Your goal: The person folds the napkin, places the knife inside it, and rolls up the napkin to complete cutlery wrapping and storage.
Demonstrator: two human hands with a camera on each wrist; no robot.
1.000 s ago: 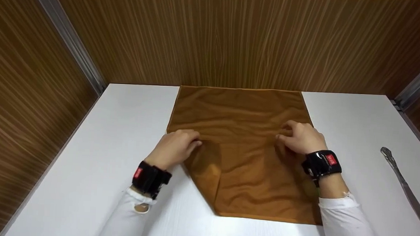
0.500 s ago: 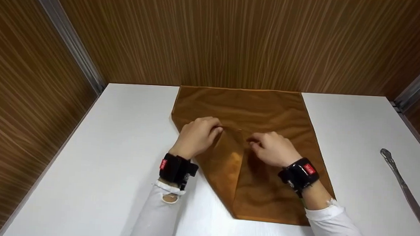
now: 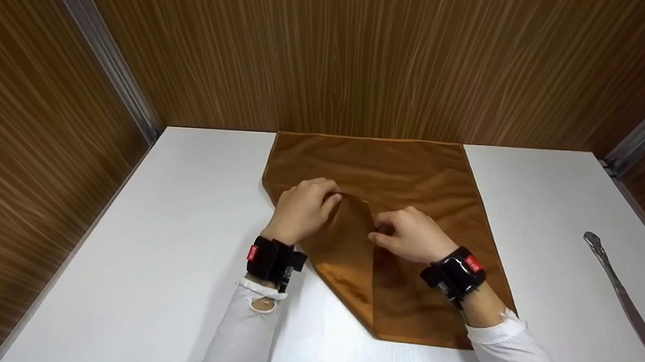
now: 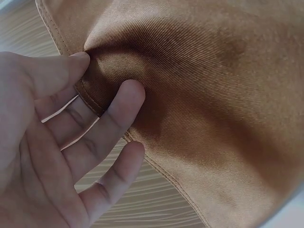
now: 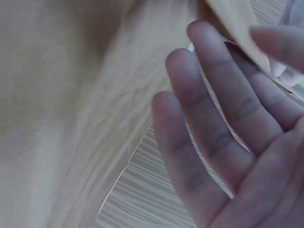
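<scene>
A white table (image 3: 159,238) fills the lower part of the head view, boxed in by wood-grain walls (image 3: 362,56) at the top and both sides. A brown cloth (image 3: 389,168) lies in the middle of the table, its far edge against the back wall and its lower left part folded over toward the centre. The left hand (image 3: 301,210), just left of centre, has its fingers curled round the top of the folded flap. The right hand (image 3: 411,235), just right of centre, pinches the flap's edge between thumb and fingers. Both wrists carry black bands above white sleeves. A silver knife (image 3: 622,299) lies at the right edge of the frame, well apart from the cloth.

In the left wrist view, the left hand (image 4: 52,156) fills the lower left, and its fingers (image 4: 126,97) and thumb pinch the cloth's hemmed edge (image 4: 204,95), which spreads across the upper right over the striped table.

In the right wrist view, the right hand (image 5: 237,137) fills the right side, its fingers (image 5: 209,52) reaching up to the cloth's (image 5: 71,95) edge, with the thumb blurred at the upper right.
</scene>
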